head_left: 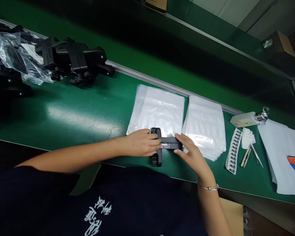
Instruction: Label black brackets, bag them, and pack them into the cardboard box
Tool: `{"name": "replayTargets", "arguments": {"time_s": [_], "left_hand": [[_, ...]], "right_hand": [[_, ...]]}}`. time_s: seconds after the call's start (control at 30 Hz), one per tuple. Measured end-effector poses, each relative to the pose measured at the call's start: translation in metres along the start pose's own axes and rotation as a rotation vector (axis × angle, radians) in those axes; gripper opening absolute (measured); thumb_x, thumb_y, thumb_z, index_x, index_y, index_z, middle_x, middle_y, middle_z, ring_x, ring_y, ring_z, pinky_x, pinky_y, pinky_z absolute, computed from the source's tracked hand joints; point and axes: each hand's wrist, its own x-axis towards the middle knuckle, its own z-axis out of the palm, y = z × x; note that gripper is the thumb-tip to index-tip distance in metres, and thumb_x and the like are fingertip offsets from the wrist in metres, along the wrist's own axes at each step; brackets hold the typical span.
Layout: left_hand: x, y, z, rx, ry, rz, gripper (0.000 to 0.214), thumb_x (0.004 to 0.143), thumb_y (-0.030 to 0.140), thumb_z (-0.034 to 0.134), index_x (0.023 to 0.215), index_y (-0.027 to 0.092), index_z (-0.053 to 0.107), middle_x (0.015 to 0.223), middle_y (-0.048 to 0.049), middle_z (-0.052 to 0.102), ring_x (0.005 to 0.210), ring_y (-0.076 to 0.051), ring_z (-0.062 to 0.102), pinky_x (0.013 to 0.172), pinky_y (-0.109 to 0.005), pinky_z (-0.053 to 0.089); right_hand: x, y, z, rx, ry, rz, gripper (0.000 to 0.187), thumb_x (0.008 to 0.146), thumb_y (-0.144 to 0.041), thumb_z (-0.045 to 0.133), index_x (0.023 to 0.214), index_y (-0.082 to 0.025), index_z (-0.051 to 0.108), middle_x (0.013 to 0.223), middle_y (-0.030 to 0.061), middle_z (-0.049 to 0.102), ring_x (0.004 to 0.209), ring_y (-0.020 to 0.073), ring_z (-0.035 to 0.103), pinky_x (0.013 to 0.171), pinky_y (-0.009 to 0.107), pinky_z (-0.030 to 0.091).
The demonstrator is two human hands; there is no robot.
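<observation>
A black plastic mount [170, 140], made of a bar with a crosspiece at its left end, lies near the bench's front edge, partly over a stack of clear plastic bags [163, 105]. A small grey label [165, 146] shows on the bar. My left hand [145, 143] is closed over the crosspiece end, fingertips resting beside the label. At the other end of the bar, my right hand [192, 154] grips it between thumb and fingers. The left palm hides part of the mount.
More black mounts [76, 59] and a clear plastic wrap [17, 55] lie at the left. Rightward are a second bag stack [205, 124], a label strip [234, 150], a cutter [245, 157], tweezers [257, 154], a pump bottle [244, 119] and white sheets [282, 154]. A metal rail [147, 78] runs behind.
</observation>
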Motion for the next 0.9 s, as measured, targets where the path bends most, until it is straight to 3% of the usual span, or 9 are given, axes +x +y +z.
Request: {"name": "replayTargets", "arguments": {"time_s": [0.17, 0.3, 0.4, 0.53, 0.67, 0.77, 0.83, 0.9], "left_hand": [[0.031, -0.008, -0.014, -0.023, -0.212, 0.048, 0.021, 0.09, 0.032, 0.055, 0.103, 0.024, 0.07, 0.089, -0.0048, 0.069, 0.089, -0.02, 0.06, 0.075, -0.033, 0.04], [0.052, -0.002, -0.009, 0.039, -0.292, 0.051, 0.02, 0.089, 0.035, 0.057, 0.098, 0.023, 0.07, 0.09, -0.0057, 0.068, 0.091, -0.021, 0.058, 0.073, -0.034, 0.038], [0.046, 0.004, -0.005, 0.046, -0.223, 0.076, 0.02, 0.089, 0.034, 0.057, 0.099, 0.021, 0.069, 0.087, -0.0052, 0.068, 0.088, -0.02, 0.058, 0.072, -0.034, 0.037], [0.014, 0.01, -0.006, 0.094, -0.164, 0.073, 0.027, 0.093, 0.03, 0.052, 0.111, 0.017, 0.066, 0.087, -0.0055, 0.067, 0.083, -0.02, 0.058, 0.068, -0.033, 0.037], [-0.006, 0.01, -0.01, 0.087, -0.121, -0.115, 0.038, 0.094, 0.036, 0.048, 0.128, 0.021, 0.057, 0.089, -0.0049, 0.067, 0.081, -0.02, 0.06, 0.07, -0.032, 0.04], [-0.01, 0.0, -0.011, 0.034, 0.133, -0.43, 0.037, 0.097, 0.032, 0.039, 0.129, 0.021, 0.055, 0.092, -0.0054, 0.066, 0.085, -0.019, 0.061, 0.077, -0.032, 0.046], [-0.011, -0.008, -0.008, -0.008, 0.277, -0.627, 0.034, 0.098, 0.028, 0.035, 0.12, 0.018, 0.059, 0.092, -0.0059, 0.066, 0.088, -0.019, 0.062, 0.079, -0.031, 0.049], [-0.011, -0.016, -0.001, -0.031, 0.254, -0.697, 0.033, 0.096, 0.025, 0.034, 0.111, 0.017, 0.063, 0.095, -0.0071, 0.066, 0.093, -0.02, 0.063, 0.081, -0.033, 0.051]], "right_hand": [[-0.002, 0.008, 0.007, -0.183, 0.004, -0.019, 0.047, 0.09, -0.036, 0.06, 0.137, -0.034, 0.051, 0.143, 0.0036, 0.053, 0.139, 0.0285, 0.04, 0.116, 0.061, 0.018], [-0.002, 0.007, 0.01, -0.211, 0.02, -0.025, 0.046, 0.09, -0.034, 0.059, 0.136, -0.032, 0.052, 0.141, 0.0049, 0.055, 0.137, 0.0289, 0.042, 0.115, 0.063, 0.017], [-0.003, 0.006, 0.008, -0.218, 0.034, -0.035, 0.045, 0.09, -0.033, 0.058, 0.134, -0.033, 0.053, 0.139, 0.0051, 0.057, 0.135, 0.0288, 0.045, 0.115, 0.064, 0.017], [-0.001, 0.008, 0.007, -0.229, 0.03, -0.048, 0.042, 0.089, -0.032, 0.059, 0.131, -0.032, 0.054, 0.136, 0.0057, 0.059, 0.133, 0.0294, 0.047, 0.114, 0.065, 0.017], [0.002, 0.008, 0.014, -0.213, 0.044, -0.194, 0.051, 0.088, -0.033, 0.06, 0.137, -0.029, 0.047, 0.134, 0.0097, 0.058, 0.126, 0.0297, 0.051, 0.112, 0.062, 0.029], [-0.005, 0.004, 0.021, -0.206, 0.099, -0.342, 0.05, 0.092, -0.032, 0.055, 0.14, -0.028, 0.041, 0.124, 0.0107, 0.061, 0.117, 0.027, 0.057, 0.111, 0.06, 0.032], [-0.016, 0.0, 0.021, -0.242, 0.216, -0.418, 0.048, 0.093, -0.029, 0.053, 0.139, -0.028, 0.04, 0.119, 0.0098, 0.062, 0.113, 0.0255, 0.058, 0.114, 0.061, 0.027], [-0.029, -0.002, 0.019, -0.277, 0.385, -0.466, 0.048, 0.092, -0.025, 0.054, 0.137, -0.029, 0.039, 0.115, 0.0092, 0.063, 0.111, 0.0251, 0.06, 0.114, 0.063, 0.026]]}}
